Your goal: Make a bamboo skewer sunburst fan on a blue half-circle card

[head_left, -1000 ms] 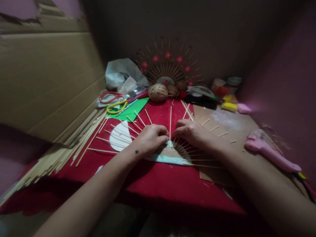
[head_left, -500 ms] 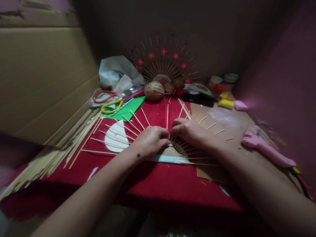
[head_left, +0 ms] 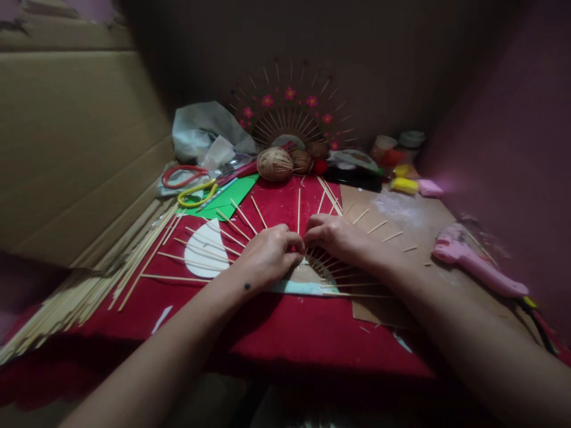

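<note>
A half-round fan of thin wooden sticks (head_left: 242, 216) lies spread on the red cloth, its sticks meeting at a pale half-disc base (head_left: 304, 274) with a light blue rim. My left hand (head_left: 270, 251) rests over the sticks left of the middle, thumb and fingers pinched just above the base. Close beside it, my right hand (head_left: 335, 236) has its fingers curled in over the sticks right of the middle. One upright stick stands between the two hands. Whatever the fingertips pinch is too small or hidden to make out. A white paper piece (head_left: 207, 252) lies under the left sticks.
Loose sticks (head_left: 89, 285) are bundled at left beside a cardboard wall (head_left: 80, 154). Behind are scissors (head_left: 196, 193), green paper (head_left: 232, 199), twine balls (head_left: 275, 164) and a flowered stick fan (head_left: 289, 113). A pink glue gun (head_left: 477, 261) lies on brown board (head_left: 370, 205) at right.
The view has shifted slightly, so everything sits a little further left. Both hands stay pinched over the fan's middle, with only slight finger movement.
</note>
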The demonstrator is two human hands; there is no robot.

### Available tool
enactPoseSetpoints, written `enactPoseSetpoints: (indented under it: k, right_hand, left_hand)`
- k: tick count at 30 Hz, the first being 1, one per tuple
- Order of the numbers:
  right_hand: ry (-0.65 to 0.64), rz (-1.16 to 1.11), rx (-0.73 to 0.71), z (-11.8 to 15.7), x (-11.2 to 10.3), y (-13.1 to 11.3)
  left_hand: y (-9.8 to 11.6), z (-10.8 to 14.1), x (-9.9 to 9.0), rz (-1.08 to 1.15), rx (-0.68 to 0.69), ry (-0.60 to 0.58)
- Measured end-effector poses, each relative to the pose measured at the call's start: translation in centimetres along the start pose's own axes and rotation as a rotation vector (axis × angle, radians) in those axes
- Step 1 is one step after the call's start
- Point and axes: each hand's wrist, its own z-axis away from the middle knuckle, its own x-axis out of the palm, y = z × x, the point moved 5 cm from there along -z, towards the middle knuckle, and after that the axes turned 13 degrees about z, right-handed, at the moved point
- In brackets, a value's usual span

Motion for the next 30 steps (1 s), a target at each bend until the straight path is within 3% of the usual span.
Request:
enactPoseSetpoints:
  k: [8,17,30]
  right_hand:
    - [-0.004,-0.010,0.035,-0.2,-0.2,-0.2]
    - [0.000,-0.012,0.054,-0.4,0.1,-0.2]
    - [-0.007,0.113,0.060,0.0,0.0,-0.9]
  left_hand:
    - [1.0,1.0,0.2,-0.131,0.083,-0.047]
    - [3.6,2.8,1.4,-0.488,0.194,-0.077]
    - [3.0,3.2,1.9,-0.423,0.205,-0.074]
